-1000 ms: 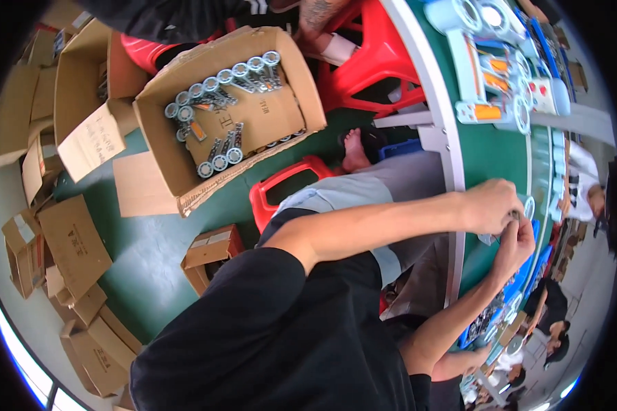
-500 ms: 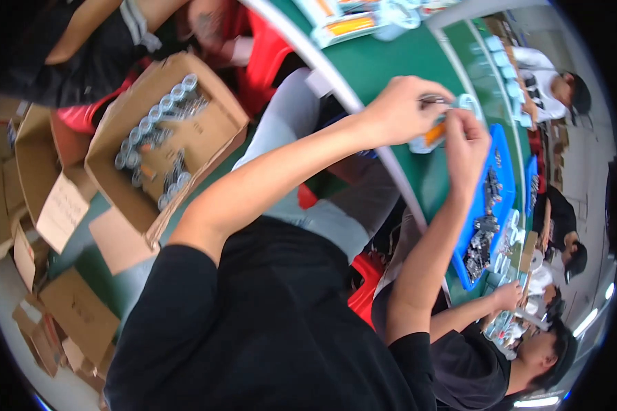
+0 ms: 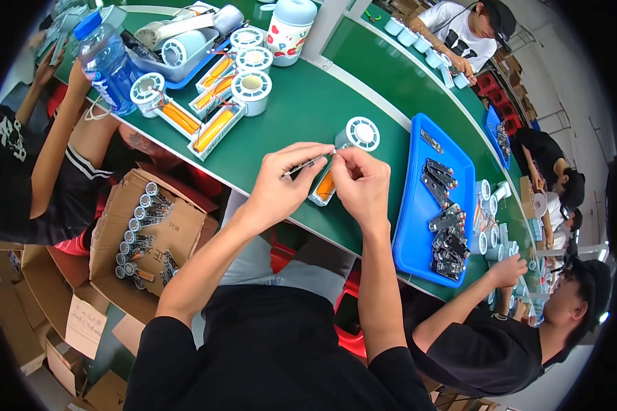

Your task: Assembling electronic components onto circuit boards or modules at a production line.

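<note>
Over the green table, my left hand [image 3: 279,183] is closed on a narrow dark circuit board [image 3: 301,166], thumb and forefinger pinching it. My right hand [image 3: 365,185] is closed too, its thumb and forefinger pressed together at the left fingertips. Whatever small piece it pinches is hidden by the fingers. Just beyond and below both hands lies a light-blue fan unit with a round, slotted head [image 3: 361,133]. An orange cylindrical battery [image 3: 325,186] shows in its open handle, and my right hand covers the part between.
To the right, a blue tray [image 3: 406,226] holds several dark circuit boards. More fan units [image 3: 216,130], a water bottle [image 3: 108,68] and a patterned cup [image 3: 289,34] stand at the left. A cardboard box [image 3: 185,219] of parts sits below the table's edge. Co-workers sit on both sides.
The view has swung, bringing more of the table's left side into sight. My hands stay close together over the fan unit, fingertips now meeting at the board's end.
</note>
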`<state>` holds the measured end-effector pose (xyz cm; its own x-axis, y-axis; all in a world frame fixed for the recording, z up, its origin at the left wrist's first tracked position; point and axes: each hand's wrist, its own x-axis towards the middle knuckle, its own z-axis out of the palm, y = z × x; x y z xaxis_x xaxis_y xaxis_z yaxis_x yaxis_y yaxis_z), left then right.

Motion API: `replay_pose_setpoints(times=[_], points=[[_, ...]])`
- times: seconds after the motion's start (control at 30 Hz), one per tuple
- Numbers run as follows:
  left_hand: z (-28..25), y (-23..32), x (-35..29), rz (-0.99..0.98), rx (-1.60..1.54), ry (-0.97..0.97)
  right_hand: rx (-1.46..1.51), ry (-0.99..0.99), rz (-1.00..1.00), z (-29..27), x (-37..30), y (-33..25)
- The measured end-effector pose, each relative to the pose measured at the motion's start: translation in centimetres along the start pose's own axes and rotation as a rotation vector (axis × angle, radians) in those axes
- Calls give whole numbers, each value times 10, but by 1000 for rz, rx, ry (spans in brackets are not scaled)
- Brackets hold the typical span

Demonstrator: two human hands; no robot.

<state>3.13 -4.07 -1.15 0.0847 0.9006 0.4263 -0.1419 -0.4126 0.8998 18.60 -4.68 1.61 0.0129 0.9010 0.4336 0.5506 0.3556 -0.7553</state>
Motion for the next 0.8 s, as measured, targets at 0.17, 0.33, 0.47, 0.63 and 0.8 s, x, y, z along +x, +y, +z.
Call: replay_pose_setpoints(times=[0.17,0.33,0.47,0.63,0.8], points=[[1,-2,0,8,54,-13,-24,10,-7,3,4,-2],[1,-2,-1,7,69,-13,-83,21,-28,7,4,-1],[1,0,-3,-27,28,11,-67,11,-19,8,4,-3],[1,1,-5,-103,-41,75,72,-7,56,8,6,-7],[1,-2,-7,-40,38,62,-6,29,26,10,4,-8]])
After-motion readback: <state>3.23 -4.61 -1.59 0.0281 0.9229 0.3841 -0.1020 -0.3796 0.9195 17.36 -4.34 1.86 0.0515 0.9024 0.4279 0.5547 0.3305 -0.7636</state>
